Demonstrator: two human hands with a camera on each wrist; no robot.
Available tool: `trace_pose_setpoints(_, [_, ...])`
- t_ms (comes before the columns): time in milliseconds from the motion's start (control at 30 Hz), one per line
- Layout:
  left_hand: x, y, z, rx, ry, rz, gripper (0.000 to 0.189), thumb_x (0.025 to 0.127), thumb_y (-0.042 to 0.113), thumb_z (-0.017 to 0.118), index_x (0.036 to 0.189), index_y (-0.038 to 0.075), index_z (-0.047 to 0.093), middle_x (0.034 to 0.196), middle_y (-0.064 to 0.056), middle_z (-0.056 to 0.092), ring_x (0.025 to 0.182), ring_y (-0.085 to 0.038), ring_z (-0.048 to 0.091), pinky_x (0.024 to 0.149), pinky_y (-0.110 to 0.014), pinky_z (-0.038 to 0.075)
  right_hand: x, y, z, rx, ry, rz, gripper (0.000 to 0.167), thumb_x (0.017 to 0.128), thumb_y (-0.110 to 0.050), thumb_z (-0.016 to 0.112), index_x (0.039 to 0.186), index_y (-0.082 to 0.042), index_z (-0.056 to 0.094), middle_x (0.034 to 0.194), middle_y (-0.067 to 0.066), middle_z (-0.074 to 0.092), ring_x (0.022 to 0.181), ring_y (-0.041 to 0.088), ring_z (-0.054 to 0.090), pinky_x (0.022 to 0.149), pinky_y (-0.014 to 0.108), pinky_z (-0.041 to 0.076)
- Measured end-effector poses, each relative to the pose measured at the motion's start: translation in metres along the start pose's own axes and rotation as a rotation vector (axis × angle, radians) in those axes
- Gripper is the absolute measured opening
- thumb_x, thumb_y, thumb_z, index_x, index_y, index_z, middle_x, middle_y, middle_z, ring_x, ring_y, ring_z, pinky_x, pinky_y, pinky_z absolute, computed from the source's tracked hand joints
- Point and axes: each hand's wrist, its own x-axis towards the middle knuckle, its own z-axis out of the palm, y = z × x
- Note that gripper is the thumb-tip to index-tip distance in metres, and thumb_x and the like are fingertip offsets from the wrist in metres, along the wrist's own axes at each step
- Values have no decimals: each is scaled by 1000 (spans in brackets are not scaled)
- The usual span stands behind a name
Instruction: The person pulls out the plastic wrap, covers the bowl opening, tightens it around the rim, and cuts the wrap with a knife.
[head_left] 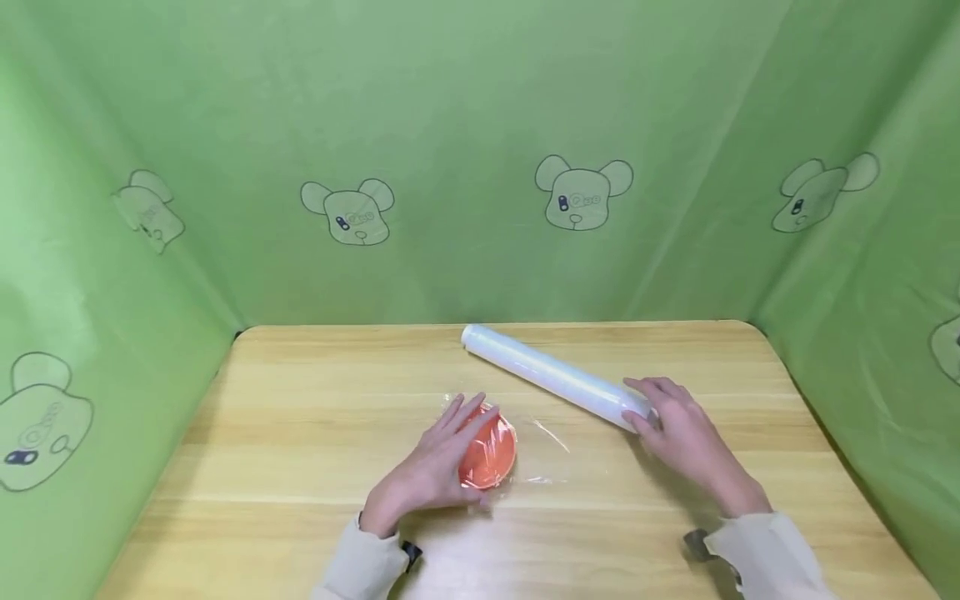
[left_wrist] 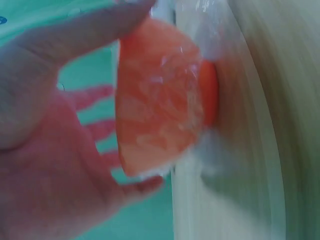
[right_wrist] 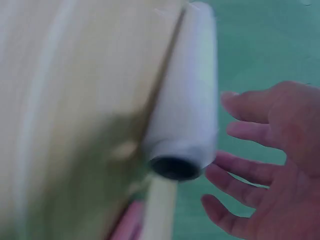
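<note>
An orange bowl (head_left: 489, 452) sits on the table with clear plastic wrap (head_left: 551, 435) over it and spreading onto the wood around. My left hand (head_left: 438, 462) spans the bowl from the left, fingers extended over its top, the thumb along the near side. The left wrist view shows wrinkled film on the bowl's side (left_wrist: 160, 100) and fingertips right at the rim. A long white roll of plastic wrap (head_left: 551, 371) lies slantwise behind and to the right. At its near end is my right hand (head_left: 686, 429), fingers loosely bent; the right wrist view shows them beside the roll (right_wrist: 187, 95).
The wood-grained table (head_left: 300, 400) has rounded far corners. Green curtains (head_left: 465, 108) printed with bear faces enclose it at the back and both sides. The roll's far end comes close to the table's back edge.
</note>
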Motion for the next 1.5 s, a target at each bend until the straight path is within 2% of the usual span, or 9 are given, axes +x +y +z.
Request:
trace_pose_setpoints(167, [-7,-14,-8,-64,-11,72,134,55,30,103,164,23,26,173,-6,-1,156,-41,0,120,-69,17,7,-35,5,151,29,-32,36,100,-13,68,133,-2,63,125,19,66,112,39,63,92,59,55])
trace_pose_setpoints(333, [-16,-22,-8,-154,17,-14,141,49,33,104,164,25,23,172,-10,-1,155,-43,5,116,-68,26,15,-67,35,354,-168,10,38,102,-19,65,136,-1,61,116,12,70,101,23,69,86,36,61])
trace_pose_setpoints(533, [-17,-22,-1,-224,75,-63,137,55,34,102,164,16,22,170,-13,8,153,-42,15,115,-64,32,16,-80,68,556,-357,101,43,100,-13,68,139,-1,58,104,12,70,83,24,71,63,31,62])
trace_pose_setpoints(733, [-14,-27,0,-321,76,-82,135,62,30,100,166,20,15,171,-16,1,151,-46,19,114,-65,32,18,-76,79,699,-270,182,32,95,1,69,127,-1,66,95,14,66,64,22,66,49,35,59])
trace_pose_setpoints(833, [-13,-30,-4,-373,101,-82,129,65,24,99,165,16,17,169,-21,9,148,-46,27,115,-63,32,19,-75,80,750,-222,203,30,97,1,67,126,0,66,98,19,64,59,18,62,47,34,58])
trace_pose_setpoints(967, [-11,-26,-6,-338,105,-111,123,65,24,99,163,13,25,166,-23,17,148,-46,27,115,-64,33,20,-75,82,765,-211,191,30,97,2,66,127,3,64,100,23,64,55,14,58,46,33,56])
trace_pose_setpoints(1133, [-9,-5,-8,-266,120,-233,121,66,31,99,163,18,28,166,-21,16,146,-46,29,108,-65,43,21,-74,86,737,-166,195,27,96,2,67,124,0,67,101,20,64,52,9,53,42,25,50])
trace_pose_setpoints(1300, [-1,13,-5,-248,151,-337,124,67,37,98,163,13,25,165,-24,18,146,-46,28,105,-64,46,23,-75,88,722,-136,158,27,97,2,66,124,-2,66,102,21,64,52,11,54,40,23,47])
trace_pose_setpoints(1500, [6,18,5,-202,123,-431,128,67,38,98,164,9,20,165,-22,17,145,-41,30,106,-59,47,25,-78,93,731,-163,158,27,97,4,64,123,-3,63,105,22,63,53,15,55,40,27,49])
